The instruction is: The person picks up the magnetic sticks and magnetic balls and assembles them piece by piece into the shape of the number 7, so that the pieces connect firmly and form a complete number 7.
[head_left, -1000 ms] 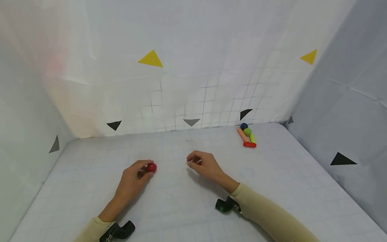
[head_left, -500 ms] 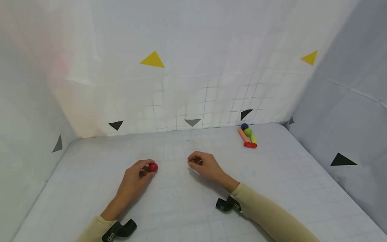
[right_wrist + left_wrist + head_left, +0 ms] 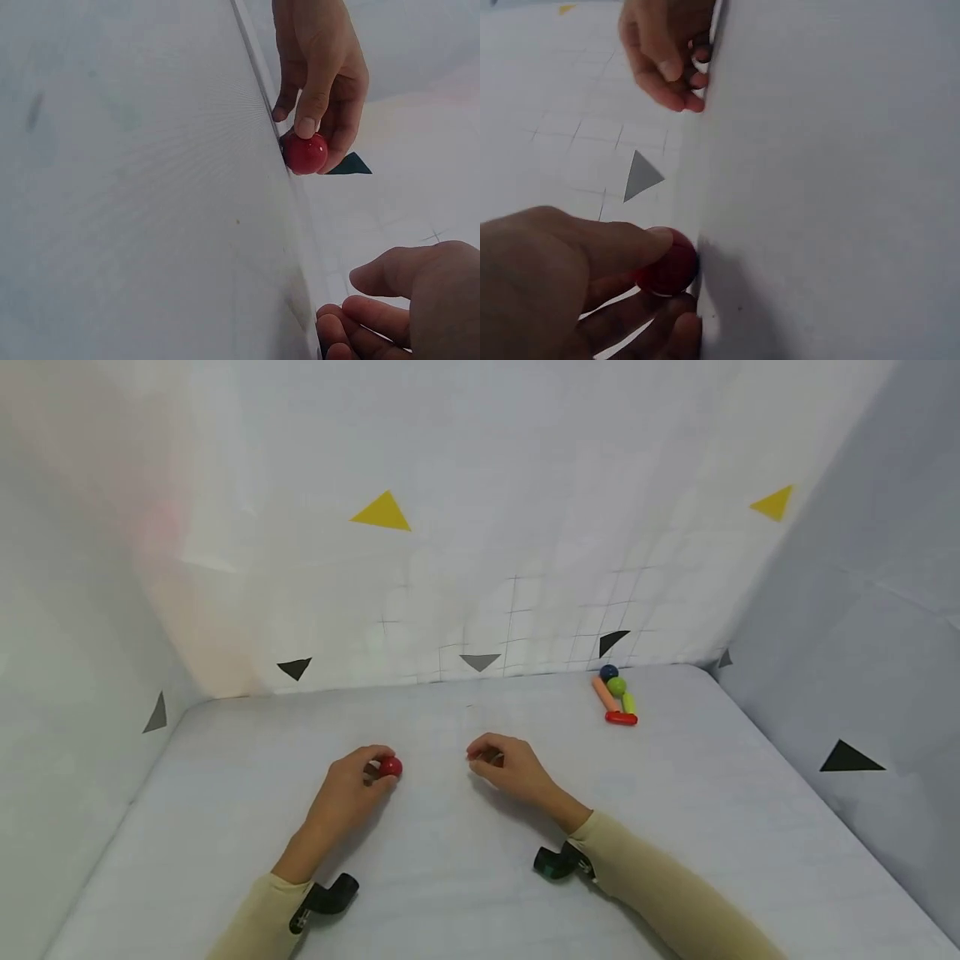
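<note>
A glossy red ball (image 3: 391, 767) is pinched between the thumb and fingers of my left hand (image 3: 341, 797), left of the middle of the table. In the right wrist view the ball (image 3: 306, 154) sits right at the table surface; whether it bears on the cloth I cannot tell. Across from it, my right hand (image 3: 517, 772) hovers low over the table with loosely bent fingers and nothing in them. The right wrist view shows a gap between its thumb (image 3: 379, 274) and fingers. A stretch of bare white cloth separates the two hands.
At the back right lie a dark blue ball (image 3: 609, 672), a green ball (image 3: 617, 686), an orange stick (image 3: 604, 694), a yellow-green stick (image 3: 628, 703) and a red stick (image 3: 621, 718), close together. White walls (image 3: 480, 527) with triangle markers enclose the table (image 3: 450, 877).
My left hand has moved a little to the right and away from me with the red ball, closer to the right hand. The right hand has stayed almost still.
</note>
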A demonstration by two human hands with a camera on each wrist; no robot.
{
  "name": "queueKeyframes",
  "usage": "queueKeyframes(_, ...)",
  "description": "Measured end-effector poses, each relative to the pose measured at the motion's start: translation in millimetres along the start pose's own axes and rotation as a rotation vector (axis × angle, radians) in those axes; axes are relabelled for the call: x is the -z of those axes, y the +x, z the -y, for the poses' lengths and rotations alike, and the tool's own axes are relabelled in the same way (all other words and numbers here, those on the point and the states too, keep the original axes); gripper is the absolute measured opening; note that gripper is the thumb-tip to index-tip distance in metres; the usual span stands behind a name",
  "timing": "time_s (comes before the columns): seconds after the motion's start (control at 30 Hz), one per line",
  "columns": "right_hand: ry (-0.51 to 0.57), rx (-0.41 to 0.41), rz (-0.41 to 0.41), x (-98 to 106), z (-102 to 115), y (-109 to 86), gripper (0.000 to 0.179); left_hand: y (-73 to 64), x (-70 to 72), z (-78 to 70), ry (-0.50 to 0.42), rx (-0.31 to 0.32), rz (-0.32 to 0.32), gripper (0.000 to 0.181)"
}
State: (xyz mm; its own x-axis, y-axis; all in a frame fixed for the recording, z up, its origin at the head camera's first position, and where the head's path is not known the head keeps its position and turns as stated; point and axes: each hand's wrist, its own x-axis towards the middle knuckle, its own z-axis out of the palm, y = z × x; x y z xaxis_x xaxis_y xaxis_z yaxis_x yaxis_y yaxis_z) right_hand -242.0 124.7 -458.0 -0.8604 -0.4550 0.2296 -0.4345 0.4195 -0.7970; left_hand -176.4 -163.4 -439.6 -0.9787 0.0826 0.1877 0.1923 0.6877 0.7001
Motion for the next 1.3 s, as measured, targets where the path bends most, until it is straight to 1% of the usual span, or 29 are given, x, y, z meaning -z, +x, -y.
queueKeyframes(0.13,0.012,0.004,0.0,-6,-3,-1.5,0.015,-0.7,-0.1,7.9,0.009,-0.006,0.013,0.036)
queueKeyframes(0.2,0.012,0.001,-0.009,-10,-3,-1.8,0.015,-2.8,-0.6,13.7,-0.003,-0.011,0.013,0.037)
queueKeyframes(0.33,0.013,0.008,-0.012,-16,-2,0.2,0.015,-7.8,0.3,24.6,-0.046,0.004,-0.013,0.038)
queueKeyframes(0.43,0.009,0.014,-0.008,-17,1,1.3,0.015,-9.6,1.5,28.3,-0.075,0.006,-0.02,0.038)
queueKeyframes(0.6,0.006,0.016,0.025,-14,7,2.5,0.015,-11.8,0.9,29.1,-0.088,0.022,-0.024,0.038)
queueKeyframes(0.7,-0.002,0.033,0.025,-6,12,2.5,0.016,-11.2,-0.2,28.6,-0.104,0.002,-0.03,0.037)
queueKeyframes(0.87,-0.037,0.067,-0.058,16,17,3.9,0.017,-10.1,-1.1,27.2,-0.133,-0.008,-0.013,0.036)
queueKeyframes(1.07,-0.066,0.026,-0.156,47,15,10.0,0.015,-12.5,-0.5,25.7,-0.155,-0.007,-0.013,0.037)
queueKeyframes(1.3,-0.089,0.001,-0.227,79,9,12.9,0.017,-12.5,-1.2,27.6,-0.153,-0.009,-0.036,0.038)
